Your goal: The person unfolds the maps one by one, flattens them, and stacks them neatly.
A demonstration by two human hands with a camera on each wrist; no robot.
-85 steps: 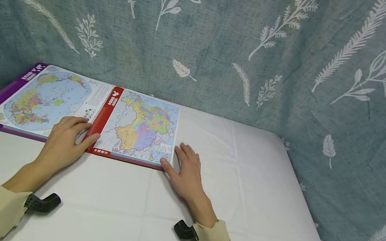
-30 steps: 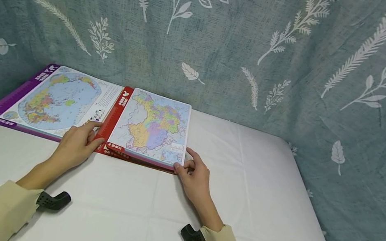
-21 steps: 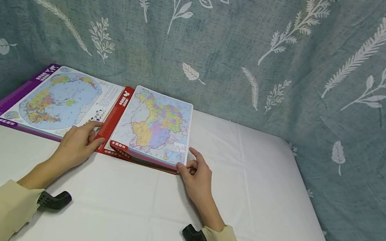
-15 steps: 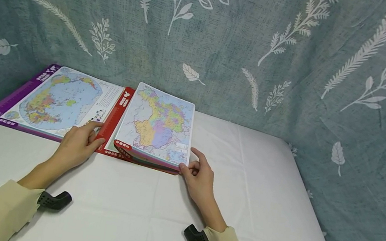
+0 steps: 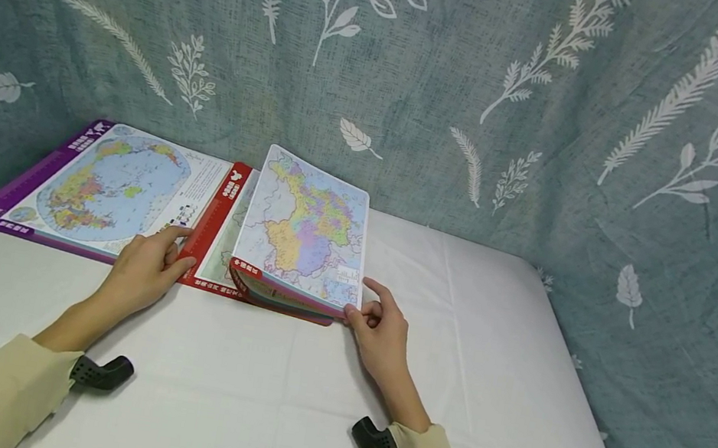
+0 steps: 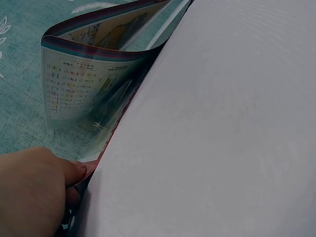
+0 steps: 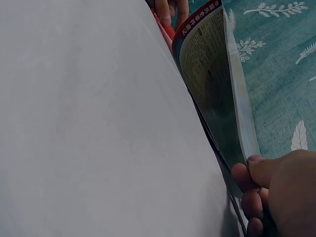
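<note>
A red-banded map book (image 5: pixel 208 221) lies open-leaved on the white table, the top map page (image 5: pixel 305 231) showing a colourful map of China. My right hand (image 5: pixel 381 332) pinches the near right corner of its leaves between thumb and index finger. Those leaves bow upward, and a greenish map page (image 5: pixel 225 250) shows underneath. In the right wrist view the raised leaf (image 7: pixel 210 69) stands curved, with small print on its underside. My left hand (image 5: pixel 144 265) holds the red band's near end, fingers curled; in the left wrist view the thumb (image 6: pixel 74 170) lies on the red edge.
To the left lies a purple-banded world map (image 5: pixel 108 179), its right side against the red band. A blue-green curtain (image 5: pixel 379 88) with white leaf patterns hangs behind. White cloth (image 5: pixel 277 398) covers the table, and a black wrist device (image 5: pixel 103 372) shows at each cuff.
My right hand has gone from resting at the book's corner to pinching the leaves and has moved right, lifting them into a bend. The left fingers have curled at the red band.
</note>
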